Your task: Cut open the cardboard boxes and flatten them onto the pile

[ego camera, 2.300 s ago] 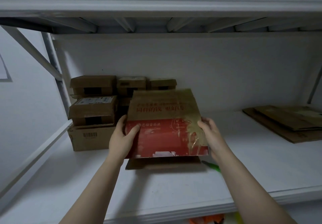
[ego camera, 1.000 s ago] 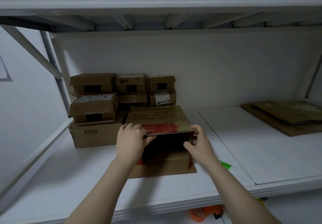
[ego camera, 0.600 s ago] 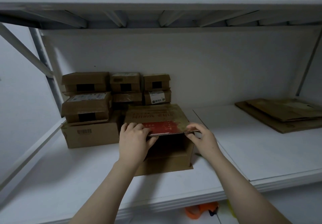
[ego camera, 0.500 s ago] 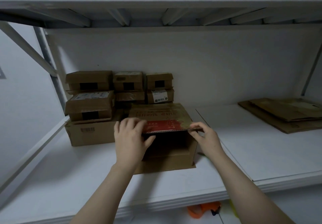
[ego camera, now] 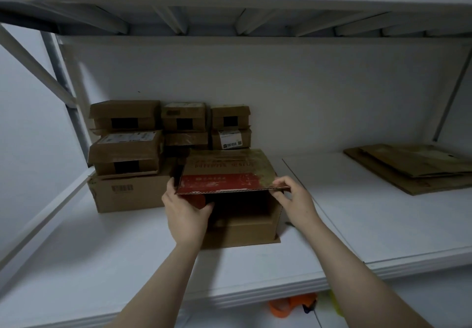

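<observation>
Arms outstretched, left hand [ego camera: 187,215] and right hand [ego camera: 293,200] pinch the box [ego camera: 229,169] by its flap.

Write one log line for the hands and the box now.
box: open-ended, on shelf | left hand: grips left side | right hand: pinches top front corner | pile: flat, far right

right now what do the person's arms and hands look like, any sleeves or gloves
No sleeves, gloves, watch or bracelet show. The left hand and right hand are bare, and both forearms are bare down to the frame's lower edge. No markings visible.
</observation>
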